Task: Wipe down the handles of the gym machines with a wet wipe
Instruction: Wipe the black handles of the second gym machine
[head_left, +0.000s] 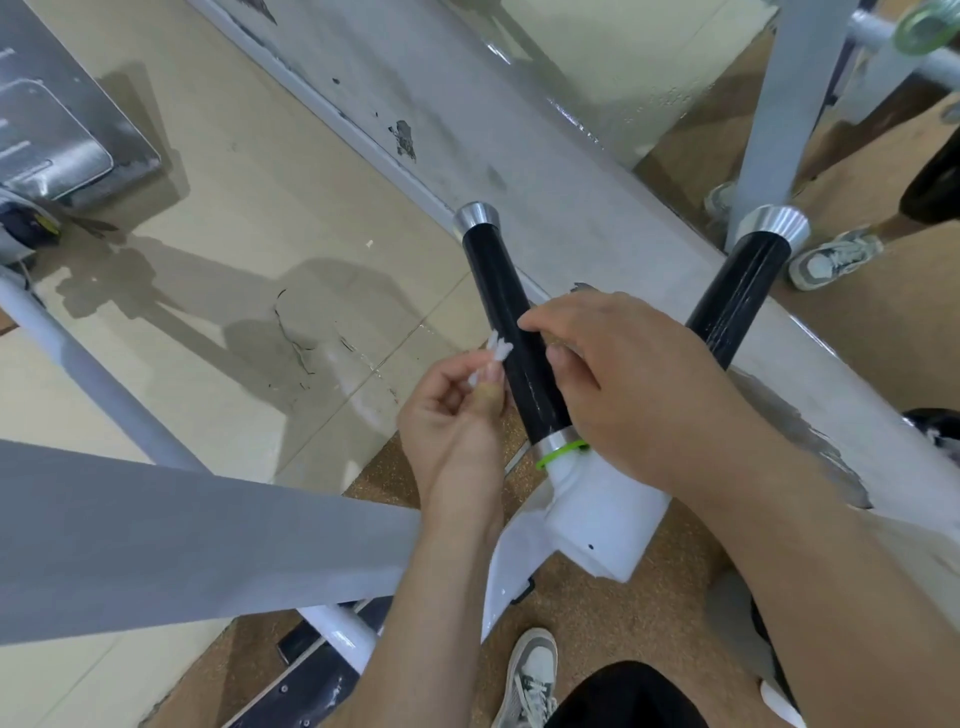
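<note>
Currently, the left hand (457, 415) is positioned just beside the left edge of the black handle (493, 280), with its fingers curled. Its fingertips pinch the wet wipe (496, 351), a small crumpled white piece that touches the handle's left edge at about mid-length.

The right hand (634, 384) is positioned over the right side of the handle. Its fingers are curled, the index fingertip lies across the handle surface, and the thumb sits just beside the handle's right edge. Whether this hand grips the handle or something beneath its fingers cannot be determined.

The handle is tilted, rising away from the person. A chrome cap (475, 215) closes its far end. At its near end, a chrome collar and a green ring (558, 453) join it to a white bracket (602, 519).

A second black handle (737, 296) stands to the right of the handle, well apart, and leans the opposite way. A grey beam (182, 535) runs below and to the left of the handle. A shoe (530, 675) rests on the cork floor (597, 613) below the handle.
</note>
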